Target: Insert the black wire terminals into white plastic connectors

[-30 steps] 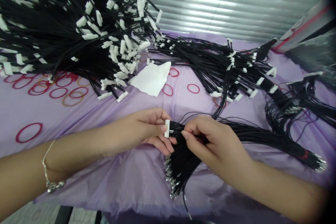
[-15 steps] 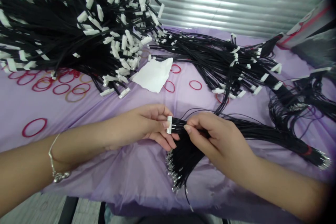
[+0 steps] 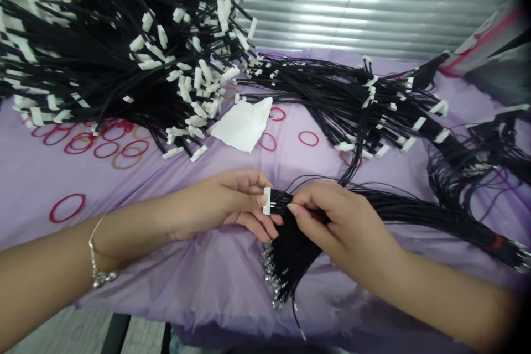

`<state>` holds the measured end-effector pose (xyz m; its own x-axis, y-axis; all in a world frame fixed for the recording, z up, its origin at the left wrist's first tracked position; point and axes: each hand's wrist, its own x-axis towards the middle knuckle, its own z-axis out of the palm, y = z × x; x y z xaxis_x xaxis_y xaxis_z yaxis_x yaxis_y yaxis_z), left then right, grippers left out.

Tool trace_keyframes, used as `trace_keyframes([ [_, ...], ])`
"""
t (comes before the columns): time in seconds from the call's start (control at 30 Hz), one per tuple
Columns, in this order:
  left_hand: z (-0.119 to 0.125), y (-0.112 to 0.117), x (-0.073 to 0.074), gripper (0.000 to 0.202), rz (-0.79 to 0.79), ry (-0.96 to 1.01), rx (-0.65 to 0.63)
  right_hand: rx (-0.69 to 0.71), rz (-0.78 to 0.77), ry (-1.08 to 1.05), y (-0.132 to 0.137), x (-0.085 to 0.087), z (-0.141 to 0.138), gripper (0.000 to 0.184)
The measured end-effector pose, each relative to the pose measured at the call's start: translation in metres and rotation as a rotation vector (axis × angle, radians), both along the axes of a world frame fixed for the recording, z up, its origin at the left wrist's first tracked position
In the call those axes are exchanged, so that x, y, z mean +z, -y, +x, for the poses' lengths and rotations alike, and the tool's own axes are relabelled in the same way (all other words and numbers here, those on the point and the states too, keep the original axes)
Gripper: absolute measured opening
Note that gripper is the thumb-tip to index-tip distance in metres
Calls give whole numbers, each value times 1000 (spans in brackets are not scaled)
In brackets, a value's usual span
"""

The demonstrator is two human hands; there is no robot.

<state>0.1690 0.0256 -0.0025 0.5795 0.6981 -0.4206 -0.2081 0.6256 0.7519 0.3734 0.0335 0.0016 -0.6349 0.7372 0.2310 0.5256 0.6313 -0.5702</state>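
Observation:
My left hand (image 3: 226, 206) pinches a small white connector (image 3: 266, 201) between thumb and fingers. My right hand (image 3: 340, 227) is closed on thin black wires right beside the connector, its fingertips touching the wires that run into it. Under my right hand lies a bundle of black wires (image 3: 415, 215) that stretches to the right; its metal-tipped ends (image 3: 276, 279) fan out below my hands.
A big heap of black wires with white connectors (image 3: 124, 50) fills the back left. A smaller heap (image 3: 365, 99) lies back right. Red rubber bands (image 3: 66, 207) and a white paper scrap (image 3: 244, 124) lie on the purple cloth (image 3: 199, 287). Behind is a ribbed metal shutter (image 3: 373, 5).
Both hands keep their grip on connector and wires and stay almost in place. The view has shifted slightly.

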Motion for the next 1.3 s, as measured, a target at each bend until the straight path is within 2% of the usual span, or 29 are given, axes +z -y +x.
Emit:
trace_keyframes([
  [0.17, 2, 1, 7, 5, -20, -42, 10, 3, -15, -11, 0, -2, -1, 11],
  [0.67, 2, -1, 10, 8, -49, -40, 26, -29, -36, -52, -2, -5, -3, 8],
  [1.0, 2, -1, 5, 9, -48, -21, 24, 6, -27, 58, -2, -5, -5, 15],
  [1.17, 2, 1, 6, 10, -31, -16, 23, -56, -115, 47, -3, -3, -6, 10],
  [1.3, 1, 0, -1, 11, 0, 13, 21, -48, -155, 54, -3, 2, -6, 13],
])
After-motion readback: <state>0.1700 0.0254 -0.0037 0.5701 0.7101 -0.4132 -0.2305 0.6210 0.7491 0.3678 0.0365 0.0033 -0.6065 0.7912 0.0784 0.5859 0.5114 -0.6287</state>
